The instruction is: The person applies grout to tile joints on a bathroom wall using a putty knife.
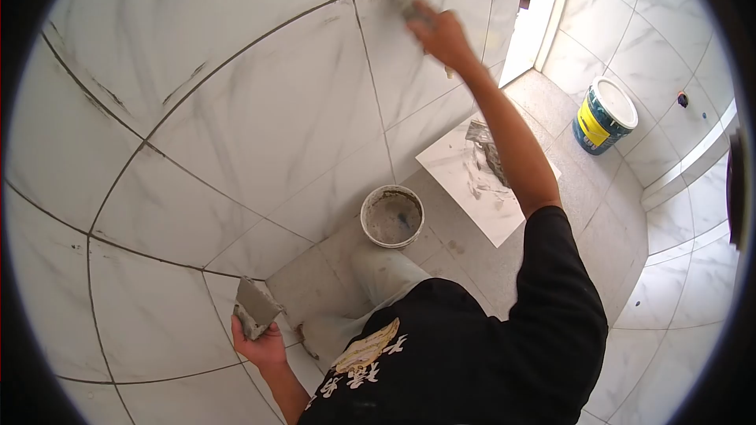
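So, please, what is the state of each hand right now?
Left hand: closed, holding a flat grey tool.
Right hand: closed, holding a blurred tool near the wall.

A narrow floor gap point(441, 220) seemingly separates the tub point(394, 245) and board point(446, 160).

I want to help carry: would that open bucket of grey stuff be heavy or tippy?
The bucket may feel heavy, with grey stuff inside. It stands upright, so a gentle nudge might not tip it. Without a lid, tilting could spill.

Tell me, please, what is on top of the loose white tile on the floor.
The tile bears grey smears, a dark clump and a flat greyish piece; the right arm hides whatever lies behind it.
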Tool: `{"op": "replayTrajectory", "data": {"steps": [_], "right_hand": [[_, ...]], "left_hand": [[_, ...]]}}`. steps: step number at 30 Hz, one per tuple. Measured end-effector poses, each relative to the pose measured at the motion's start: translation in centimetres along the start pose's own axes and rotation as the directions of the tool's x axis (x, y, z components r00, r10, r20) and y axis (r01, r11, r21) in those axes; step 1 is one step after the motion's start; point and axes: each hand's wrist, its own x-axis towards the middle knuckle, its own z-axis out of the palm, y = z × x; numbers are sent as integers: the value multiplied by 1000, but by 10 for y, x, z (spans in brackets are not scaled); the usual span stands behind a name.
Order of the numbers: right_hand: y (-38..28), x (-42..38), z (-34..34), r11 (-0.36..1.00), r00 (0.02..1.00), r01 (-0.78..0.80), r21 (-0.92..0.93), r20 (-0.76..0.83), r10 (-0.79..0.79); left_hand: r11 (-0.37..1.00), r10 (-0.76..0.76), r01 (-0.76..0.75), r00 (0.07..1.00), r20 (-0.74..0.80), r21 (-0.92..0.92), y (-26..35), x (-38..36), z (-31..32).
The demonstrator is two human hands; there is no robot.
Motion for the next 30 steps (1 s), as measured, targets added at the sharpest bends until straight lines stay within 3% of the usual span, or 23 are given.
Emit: {"op": "replayTrajectory", "data": {"steps": [1, 2, 3, 5, 7, 8, 9, 11, 12, 14, 15, 17, 21, 22, 26, 28, 29, 30], "right_hand": [[19, 22, -13, 996, 994, -73, -41, -86, 70], [3, 32, -36, 927, 936, -294, 233, -127, 328], [-4, 46, -54, 747, 864, -474, 465, 81, 498], [-18, 54, -43, 758, 874, -477, 445, 149, 462], [-74, 44, -20, 791, 838, -545, 277, 152, 524], [-83, 33, 9, 931, 943, -327, 159, -10, 333], [-89, 20, 35, 995, 985, -103, 3, -139, 103], [-142, -17, 21, 986, 984, -146, 83, 117, 135], [-142, -27, 7, 982, 981, -167, 89, 116, 156], [-138, -24, -16, 898, 910, -238, 369, 409, 73], [-132, -21, -20, 903, 914, -221, 369, 401, 60], [-113, -24, -14, 969, 992, -107, 224, -45, 119], [-74, 4, 0, 969, 947, -135, 209, -261, 188], [-68, 6, -8, 953, 945, -183, 242, -223, 238], [-45, 23, -2, 959, 935, -88, 268, -309, 173], [-25, 28, 18, 993, 955, -18, 113, -291, 51], [-20, 18, 33, 995, 942, 0, 95, -333, 31], [-23, 4, 33, 996, 963, -71, 51, -256, 82]], "left_hand": [[1000, 1, -1, 1000, 6, 3, 0, -1, 4], [1000, 3, -3, 1000, 5, 4, -1, -4, 4], [1000, 9, -9, 1000, -3, 0, 0, -8, 0], [1000, -1, 2, 1000, 5, -23, 1, -7, -6], [1000, 6, -6, 1000, -3, -31, -1, -2, -9], [1000, 1, -1, 1000, -19, -22, -3, -2, -12], [1000, 2, -3, 1000, -24, -21, -6, 1, -11], [999, -50, 50, 999, 17, -6, -12, 10, 1], [998, -53, 52, 998, 16, 17, -10, 8, 8], [995, -99, 100, 983, 153, 3, -15, 15, 26], [996, -90, 93, 983, 162, -10, -18, 11, 33], [994, -72, 74, 997, 25, -82, -13, -6, 41], [998, -55, 54, 998, -28, -35, -13, -13, -3], [998, -47, 44, 997, -68, -36, -11, -19, -9], [1000, -14, 13, 987, -159, -5, -7, -36, -16], [1000, 0, 1, 983, -185, 3, -8, -34, -21], [1000, 15, -12, 977, -212, 12, -7, -33, -23], [1000, 9, -6, 978, -207, 14, -5, -32, -23]]}}
